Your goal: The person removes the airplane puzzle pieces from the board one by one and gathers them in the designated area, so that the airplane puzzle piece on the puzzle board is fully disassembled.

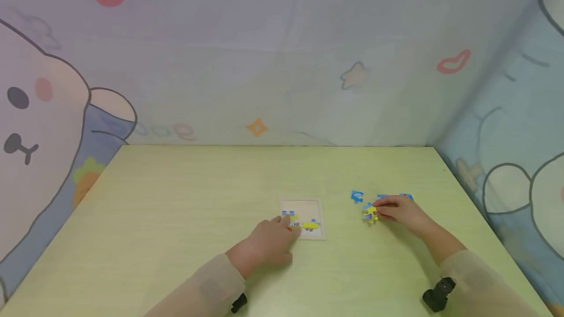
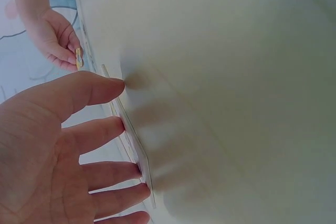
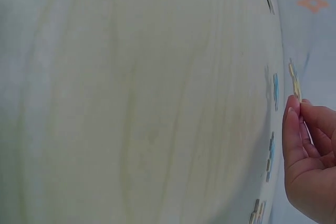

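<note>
Between thumb and fingertips, my right hand (image 1: 404, 215) pinches a yellow-and-blue jigsaw piece (image 1: 370, 213), raised off the table in the right wrist view. My left hand (image 1: 270, 243) lies over the lower left of a square puzzle tray (image 1: 323, 221). Its fingers (image 2: 105, 129) are spread, with the tips on the tray's edge and inside it. Joined pieces with a yellow shape (image 1: 310, 226) fill part of the tray's lower side; my fingers hide some of them. The tray's upper part shows its pale base.
Right of the tray lies a loose blue jigsaw piece (image 1: 357, 196). More blue pieces (image 1: 406, 195) lie behind my right hand, partly covered by it. The light wooden table (image 1: 176, 185) meets a printed cloth backdrop (image 1: 282, 62) at the back and on the right.
</note>
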Demonstrator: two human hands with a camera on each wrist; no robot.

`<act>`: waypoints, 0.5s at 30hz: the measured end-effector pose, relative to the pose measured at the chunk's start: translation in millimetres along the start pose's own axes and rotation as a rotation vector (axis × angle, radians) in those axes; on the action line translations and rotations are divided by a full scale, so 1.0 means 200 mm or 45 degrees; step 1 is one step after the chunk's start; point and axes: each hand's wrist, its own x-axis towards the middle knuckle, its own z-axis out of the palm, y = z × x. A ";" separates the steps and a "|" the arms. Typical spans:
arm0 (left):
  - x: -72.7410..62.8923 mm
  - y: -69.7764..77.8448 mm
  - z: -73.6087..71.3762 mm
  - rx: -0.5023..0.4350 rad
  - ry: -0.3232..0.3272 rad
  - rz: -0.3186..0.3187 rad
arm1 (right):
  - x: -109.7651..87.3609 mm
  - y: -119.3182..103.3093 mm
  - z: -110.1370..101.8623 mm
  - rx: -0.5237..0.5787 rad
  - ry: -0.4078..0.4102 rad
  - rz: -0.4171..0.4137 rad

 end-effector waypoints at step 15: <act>0.00 0.00 -0.02 0.012 -0.011 0.005 | -0.03 0.01 -0.07 -0.120 0.061 0.002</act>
